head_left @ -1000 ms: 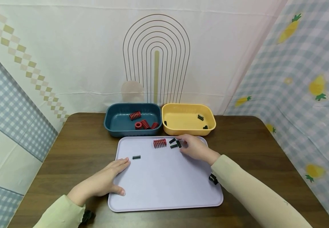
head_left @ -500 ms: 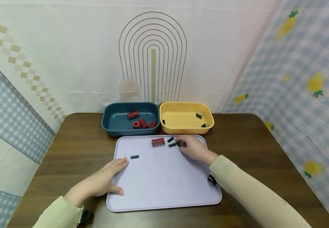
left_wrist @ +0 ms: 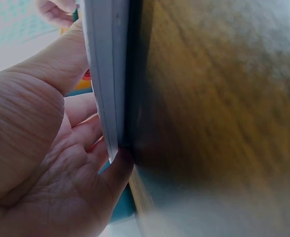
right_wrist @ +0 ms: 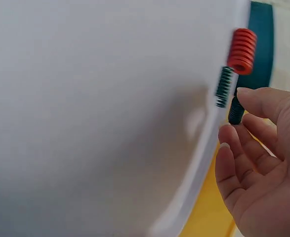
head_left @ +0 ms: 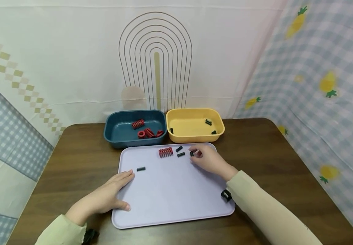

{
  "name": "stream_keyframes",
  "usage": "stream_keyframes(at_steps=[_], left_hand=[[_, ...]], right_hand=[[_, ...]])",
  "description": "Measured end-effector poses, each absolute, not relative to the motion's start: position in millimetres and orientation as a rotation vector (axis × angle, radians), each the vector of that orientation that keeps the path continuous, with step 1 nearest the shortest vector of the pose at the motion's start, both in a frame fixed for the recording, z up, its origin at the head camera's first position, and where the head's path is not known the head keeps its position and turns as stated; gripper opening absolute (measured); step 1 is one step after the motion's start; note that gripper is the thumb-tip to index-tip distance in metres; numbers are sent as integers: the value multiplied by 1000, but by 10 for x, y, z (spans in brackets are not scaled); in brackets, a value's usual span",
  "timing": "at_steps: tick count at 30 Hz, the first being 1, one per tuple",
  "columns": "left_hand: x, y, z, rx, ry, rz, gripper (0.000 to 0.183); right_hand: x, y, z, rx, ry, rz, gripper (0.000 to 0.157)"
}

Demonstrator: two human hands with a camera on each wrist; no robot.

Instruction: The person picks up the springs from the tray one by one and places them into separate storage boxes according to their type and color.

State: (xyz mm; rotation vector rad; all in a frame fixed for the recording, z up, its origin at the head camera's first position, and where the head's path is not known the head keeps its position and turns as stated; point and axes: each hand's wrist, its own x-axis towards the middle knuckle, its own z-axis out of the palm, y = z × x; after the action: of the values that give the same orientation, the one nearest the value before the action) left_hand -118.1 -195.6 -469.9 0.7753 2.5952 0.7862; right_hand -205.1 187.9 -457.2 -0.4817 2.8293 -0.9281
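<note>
While my spread left hand (head_left: 113, 191) touches the rectangular lilac tray (head_left: 176, 194), my right hand (head_left: 208, 159) pinches a small dark-green coil spring (head_left: 191, 153), newly parted from two similar springs (head_left: 181, 154) on its left.

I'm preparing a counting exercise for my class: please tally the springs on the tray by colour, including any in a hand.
Red spring: 1
Dark green springs: 4, counting the one the right hand pinches
Total: 5
</note>
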Motion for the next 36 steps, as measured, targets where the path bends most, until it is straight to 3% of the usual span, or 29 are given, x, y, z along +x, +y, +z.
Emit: stream_keyframes(at_steps=[17, 26, 36], left_hand=[[-1172, -1975, -4696, 786, 2592, 802, 98], [-1174, -1978, -4705, 788, 2588, 808, 98], [-1182, -1970, -4707, 786, 2592, 795, 98]], right_hand=[[-2161, 1957, -4472, -49, 2895, -1856, 37], [-2347, 1872, -4548, 261, 3067, -1733, 38], [-2395, 1884, -4549, 267, 3103, -1644, 36]])
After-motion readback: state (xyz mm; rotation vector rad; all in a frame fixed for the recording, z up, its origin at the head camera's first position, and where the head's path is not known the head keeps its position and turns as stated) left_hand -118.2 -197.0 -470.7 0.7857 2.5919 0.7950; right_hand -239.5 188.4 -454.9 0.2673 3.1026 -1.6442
